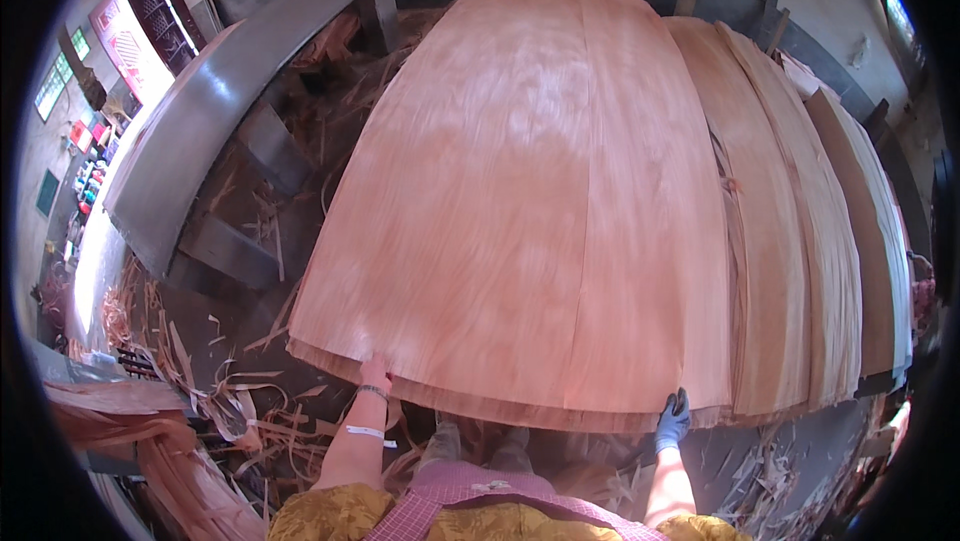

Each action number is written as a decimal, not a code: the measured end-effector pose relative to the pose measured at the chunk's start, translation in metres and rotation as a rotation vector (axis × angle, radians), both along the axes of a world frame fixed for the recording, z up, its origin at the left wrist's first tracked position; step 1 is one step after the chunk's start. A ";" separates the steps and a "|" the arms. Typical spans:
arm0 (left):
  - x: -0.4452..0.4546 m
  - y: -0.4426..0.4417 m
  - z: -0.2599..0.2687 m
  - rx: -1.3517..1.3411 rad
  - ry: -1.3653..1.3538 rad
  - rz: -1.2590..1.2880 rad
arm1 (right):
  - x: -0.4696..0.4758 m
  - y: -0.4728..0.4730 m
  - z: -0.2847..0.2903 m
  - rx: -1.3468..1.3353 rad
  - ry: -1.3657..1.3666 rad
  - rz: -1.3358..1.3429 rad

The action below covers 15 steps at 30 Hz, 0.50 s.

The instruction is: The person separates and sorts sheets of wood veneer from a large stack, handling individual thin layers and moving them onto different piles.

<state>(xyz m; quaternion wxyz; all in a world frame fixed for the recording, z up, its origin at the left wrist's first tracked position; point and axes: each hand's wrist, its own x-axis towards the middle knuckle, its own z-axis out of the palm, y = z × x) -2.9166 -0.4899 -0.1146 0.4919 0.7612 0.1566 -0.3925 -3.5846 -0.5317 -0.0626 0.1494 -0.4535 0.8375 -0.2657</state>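
Note:
A broad, reddish wood veneer sheet [480, 188] lies before me on a stack, with a seam running lengthwise right of its middle. My left hand [376, 374], bare and wearing a bracelet, grips the sheet's near edge toward the left corner. Near the right corner, my right hand [673, 422] in a grey-blue glove pinches the same edge, thumb on top. The fingers beneath the edge are hidden. Just below the top sheet, the rough edges of the stacked veneers [525, 415] stick out toward me.
More veneer stacks [765, 241] adjoin on the right. At left stands a long, smooth grey-topped table [217, 90] on block-like supports [232, 248]. Veneer scraps [247, 406] litter the floor around my feet. A draped veneer bundle [161, 443] lies at lower left.

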 end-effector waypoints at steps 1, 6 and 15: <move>0.000 0.001 -0.005 -0.032 -0.005 -0.012 | 0.000 -0.009 0.003 -0.023 -0.006 0.027; -0.009 0.003 -0.025 -0.058 -0.027 0.047 | 0.007 -0.011 0.009 0.029 0.088 0.063; -0.012 -0.004 -0.010 0.016 -0.074 0.051 | 0.009 -0.015 -0.005 0.019 0.074 0.062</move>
